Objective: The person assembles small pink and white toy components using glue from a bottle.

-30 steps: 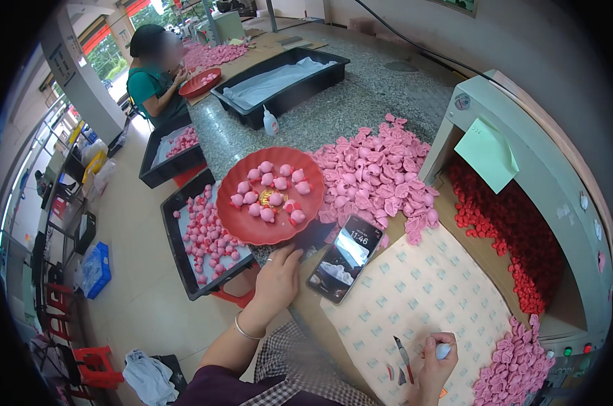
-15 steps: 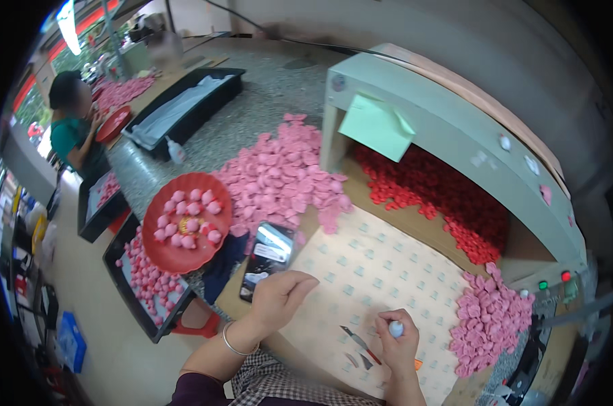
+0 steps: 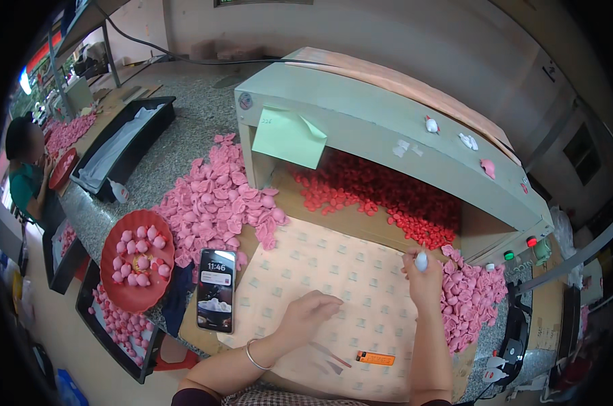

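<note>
My right hand (image 3: 424,283) grips a small white squeeze bottle (image 3: 421,261), nozzle up, in front of a box with loose red pieces (image 3: 425,227) inside. Over the patterned paper sheet (image 3: 279,260), my left hand (image 3: 311,314) hovers with loosely bent fingers and nothing visible in them. Below it on the paper are a slim reddish tool (image 3: 332,354), faint to see, and an orange rectangular item (image 3: 376,358). A phone (image 3: 216,291) with a lit screen lies left of the left hand. Beside the right forearm is a pile of pink petal-like pieces (image 3: 465,304).
The pale green open-fronted box (image 3: 387,128) stands at the back. A larger pink pile (image 3: 215,196) lies to its left. A red scalloped plate (image 3: 137,298) holds pink round pieces, above a dark tray (image 3: 150,345) of more. Another person (image 3: 27,169) sits far left.
My right hand has moved forward and right with the bottle, toward the box's red pieces. My left hand has shifted right and nearer me relative to the phone. The view has turned right.
</note>
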`<state>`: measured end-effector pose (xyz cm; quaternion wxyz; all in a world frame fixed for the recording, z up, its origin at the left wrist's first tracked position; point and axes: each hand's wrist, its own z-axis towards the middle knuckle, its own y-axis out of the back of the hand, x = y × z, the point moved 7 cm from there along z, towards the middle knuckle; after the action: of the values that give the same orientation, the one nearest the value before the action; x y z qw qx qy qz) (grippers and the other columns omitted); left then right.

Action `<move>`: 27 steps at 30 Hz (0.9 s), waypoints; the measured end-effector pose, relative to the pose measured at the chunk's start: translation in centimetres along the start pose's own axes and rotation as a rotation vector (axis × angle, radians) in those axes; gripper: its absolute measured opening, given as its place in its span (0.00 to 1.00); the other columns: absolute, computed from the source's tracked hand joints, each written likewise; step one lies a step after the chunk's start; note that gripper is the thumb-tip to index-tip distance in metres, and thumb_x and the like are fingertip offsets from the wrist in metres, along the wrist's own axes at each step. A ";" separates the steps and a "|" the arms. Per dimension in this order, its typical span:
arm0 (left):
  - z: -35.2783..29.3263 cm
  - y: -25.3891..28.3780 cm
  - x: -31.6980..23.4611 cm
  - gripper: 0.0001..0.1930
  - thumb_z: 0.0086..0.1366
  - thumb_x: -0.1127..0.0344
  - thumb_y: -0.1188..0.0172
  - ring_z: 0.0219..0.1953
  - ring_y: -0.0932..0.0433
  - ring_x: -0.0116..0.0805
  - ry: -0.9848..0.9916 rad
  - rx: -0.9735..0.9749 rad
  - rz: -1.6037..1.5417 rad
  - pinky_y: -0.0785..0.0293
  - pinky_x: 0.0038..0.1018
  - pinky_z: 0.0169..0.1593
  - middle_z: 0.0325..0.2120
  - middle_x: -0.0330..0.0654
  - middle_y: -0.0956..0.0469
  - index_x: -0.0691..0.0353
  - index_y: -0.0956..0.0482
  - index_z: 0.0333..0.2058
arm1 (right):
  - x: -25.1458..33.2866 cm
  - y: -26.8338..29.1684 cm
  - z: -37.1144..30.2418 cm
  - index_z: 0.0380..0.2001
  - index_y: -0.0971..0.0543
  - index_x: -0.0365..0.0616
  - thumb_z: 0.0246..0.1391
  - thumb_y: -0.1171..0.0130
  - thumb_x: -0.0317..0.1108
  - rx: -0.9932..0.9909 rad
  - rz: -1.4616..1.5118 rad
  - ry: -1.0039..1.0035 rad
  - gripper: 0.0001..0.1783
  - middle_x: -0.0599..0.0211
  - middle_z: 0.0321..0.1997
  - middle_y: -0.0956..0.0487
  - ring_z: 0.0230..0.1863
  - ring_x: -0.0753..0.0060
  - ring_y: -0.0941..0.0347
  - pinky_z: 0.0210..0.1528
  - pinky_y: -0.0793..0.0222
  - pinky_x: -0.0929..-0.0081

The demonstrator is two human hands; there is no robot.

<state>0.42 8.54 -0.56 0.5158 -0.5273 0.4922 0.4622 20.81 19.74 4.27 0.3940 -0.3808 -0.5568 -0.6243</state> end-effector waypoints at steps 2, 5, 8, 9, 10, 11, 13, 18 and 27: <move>-0.3 0.6 -0.4 0.09 0.58 0.68 0.51 0.30 0.28 0.24 -0.017 -0.004 0.060 0.33 0.19 0.34 0.26 0.39 0.28 0.65 0.27 0.35 | 0.0 -1.2 2.4 0.30 0.28 0.38 0.44 0.47 0.28 -0.041 0.058 0.028 0.07 0.71 0.21 0.29 0.20 0.83 0.34 0.22 0.38 0.84; -0.4 0.2 -1.0 0.10 0.58 0.69 0.52 0.28 0.28 0.25 0.050 0.037 0.017 0.33 0.19 0.34 0.26 0.41 0.27 0.65 0.29 0.38 | 0.8 -4.3 3.1 0.29 0.28 0.38 0.44 0.48 0.28 0.038 0.047 0.034 0.07 0.71 0.19 0.30 0.20 0.83 0.34 0.22 0.38 0.84; -0.1 1.3 -3.2 0.12 0.57 0.68 0.52 0.29 0.28 0.30 -0.012 0.075 0.230 0.32 0.23 0.33 0.27 0.43 0.28 0.63 0.31 0.40 | 0.9 -7.0 2.2 0.29 0.28 0.39 0.45 0.47 0.29 0.151 -0.010 0.045 0.07 0.73 0.19 0.30 0.20 0.84 0.34 0.21 0.39 0.85; 0.1 2.1 -5.2 0.13 0.56 0.67 0.51 0.30 0.28 0.34 -0.219 0.012 0.552 0.31 0.26 0.33 0.28 0.43 0.29 0.62 0.31 0.40 | 0.9 -7.5 1.9 0.29 0.29 0.40 0.45 0.47 0.29 0.201 -0.042 0.059 0.07 0.73 0.21 0.29 0.19 0.84 0.34 0.20 0.39 0.86; 0.2 2.3 -7.0 0.13 0.55 0.66 0.51 0.31 0.28 0.37 -0.430 -0.042 0.871 0.31 0.29 0.33 0.30 0.44 0.30 0.61 0.32 0.40 | 0.9 -7.3 1.7 0.29 0.29 0.40 0.45 0.47 0.29 0.205 -0.044 0.057 0.07 0.73 0.21 0.29 0.19 0.84 0.34 0.20 0.39 0.86; 0.9 3.8 -7.2 0.12 0.54 0.65 0.50 0.31 0.29 0.39 -0.445 -0.101 1.006 0.31 0.30 0.32 0.30 0.43 0.31 0.60 0.32 0.38 | 0.9 -7.1 1.6 0.29 0.29 0.40 0.45 0.47 0.30 0.197 -0.019 0.040 0.07 0.73 0.21 0.29 0.19 0.84 0.34 0.20 0.39 0.87; 3.1 7.1 -6.7 0.11 0.53 0.64 0.48 0.31 0.30 0.41 -0.354 -0.206 1.205 0.31 0.32 0.32 0.31 0.43 0.33 0.59 0.31 0.35 | 1.0 -6.9 1.3 0.29 0.28 0.40 0.45 0.47 0.30 0.186 0.004 0.019 0.07 0.74 0.20 0.30 0.19 0.84 0.34 0.20 0.39 0.87; 6.4 10.9 -3.8 0.09 0.51 0.65 0.48 0.31 0.29 0.41 -0.278 -0.213 1.436 0.30 0.33 0.30 0.31 0.45 0.34 0.61 0.31 0.31 | 1.2 -6.1 1.2 0.28 0.28 0.37 0.45 0.47 0.29 0.159 0.064 -0.022 0.07 0.73 0.21 0.30 0.20 0.84 0.35 0.23 0.39 0.85; 3.7 7.7 -6.5 0.08 0.52 0.68 0.45 0.29 0.26 0.33 -0.405 -0.118 0.786 0.29 0.25 0.31 0.35 0.45 0.29 0.63 0.28 0.32 | 1.3 -2.0 7.7 0.36 0.29 0.39 0.43 0.45 0.32 -0.194 -0.523 0.391 0.14 0.52 0.29 0.27 0.30 0.56 0.30 0.35 0.34 0.68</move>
<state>-7.78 12.68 5.04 0.3558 -0.2273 0.5172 0.7445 18.81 27.49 5.34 0.2818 -0.1338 -0.4873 -0.8156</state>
